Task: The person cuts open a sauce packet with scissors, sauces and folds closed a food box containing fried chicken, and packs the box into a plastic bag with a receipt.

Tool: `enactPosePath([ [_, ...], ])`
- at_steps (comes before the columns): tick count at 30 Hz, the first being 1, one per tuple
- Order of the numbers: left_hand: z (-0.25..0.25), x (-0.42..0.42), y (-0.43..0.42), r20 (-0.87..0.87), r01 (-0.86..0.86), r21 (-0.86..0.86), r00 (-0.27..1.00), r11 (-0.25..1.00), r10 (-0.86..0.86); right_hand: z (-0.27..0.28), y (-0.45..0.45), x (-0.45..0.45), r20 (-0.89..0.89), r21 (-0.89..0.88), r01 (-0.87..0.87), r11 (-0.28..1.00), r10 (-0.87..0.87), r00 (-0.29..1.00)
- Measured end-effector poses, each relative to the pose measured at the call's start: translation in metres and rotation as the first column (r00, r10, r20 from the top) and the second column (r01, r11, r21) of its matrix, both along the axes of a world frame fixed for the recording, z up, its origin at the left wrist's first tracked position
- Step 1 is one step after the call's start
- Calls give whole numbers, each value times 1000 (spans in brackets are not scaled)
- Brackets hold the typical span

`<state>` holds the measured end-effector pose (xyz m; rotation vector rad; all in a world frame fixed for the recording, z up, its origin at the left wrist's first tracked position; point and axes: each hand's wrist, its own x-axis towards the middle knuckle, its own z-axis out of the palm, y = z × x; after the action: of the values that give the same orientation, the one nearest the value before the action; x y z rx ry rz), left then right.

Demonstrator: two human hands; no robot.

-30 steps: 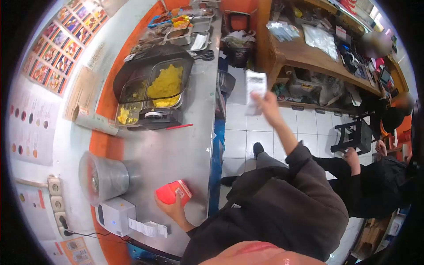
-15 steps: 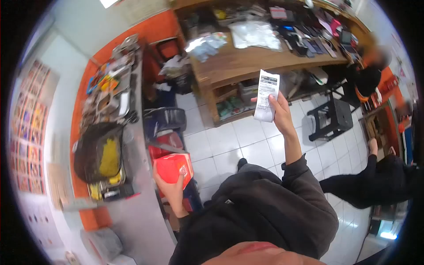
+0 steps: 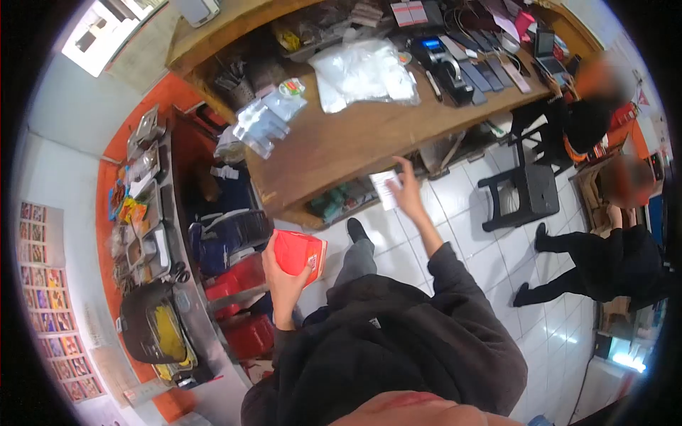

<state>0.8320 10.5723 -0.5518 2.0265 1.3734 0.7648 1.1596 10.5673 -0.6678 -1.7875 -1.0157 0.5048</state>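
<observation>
In the head view my left hand is closed around a red paper box, in front of my body on the left. The box's side carries white print, and its lower part is behind my fingers. My right hand holds a white printed receipt by its right edge, near the front of the wooden table. One finger of that hand sticks up, away from the paper.
Plastic bags, gloves and several phones lie on the table. A metal counter with trays runs along the left. To the right are a black stool, a seated person and another person.
I have stepped closer to the wooden table. My right hand has lowered with the receipt, which now shows less of its length. My left hand still holds the red box, now away from the counter.
</observation>
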Motion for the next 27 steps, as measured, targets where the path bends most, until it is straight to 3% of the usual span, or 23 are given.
enactPosePath([
  [1,-3,14,17,19,-16,9,1000,1000,16,21,26,-10,-54,232,-33,972,47,997],
  [2,-5,26,34,29,-29,13,999,999,29,46,49,-7,-226,37,-78,996,84,971],
  [4,-1,55,82,43,-56,60,998,997,54,45,115,3,-140,425,-49,904,119,983],
  [6,1,89,116,57,-93,90,994,992,88,-1,165,37,119,301,-107,947,74,990],
  [8,8,131,156,33,-65,126,998,990,61,-61,198,75,219,-194,-103,976,145,965],
  [10,15,167,187,15,-28,129,1000,991,26,-56,188,94,451,-198,-158,967,233,861],
  [12,18,204,213,11,10,174,1000,985,-12,-66,185,110,660,-65,-193,979,187,728],
  [14,17,238,233,13,30,163,999,986,-33,-60,177,123,605,-68,-283,957,265,751],
  [16,7,266,248,-58,80,129,996,988,-73,-55,175,134,534,-179,-384,906,418,735],
  [18,-13,293,252,-133,95,104,988,990,-81,-56,181,149,487,-102,-517,850,496,719],
  [20,-38,310,247,-228,85,91,972,992,-62,-49,185,162,275,-267,-595,758,652,707],
  [21,-46,319,244,-283,57,121,959,991,-20,-52,191,170,383,-168,-671,722,675,631],
  [25,-57,333,244,-408,2,130,912,992,51,-43,196,198,388,-335,-862,380,890,241],
  [27,-59,337,246,-415,-19,119,908,993,67,-56,200,203,390,-393,-866,308,909,147],
])
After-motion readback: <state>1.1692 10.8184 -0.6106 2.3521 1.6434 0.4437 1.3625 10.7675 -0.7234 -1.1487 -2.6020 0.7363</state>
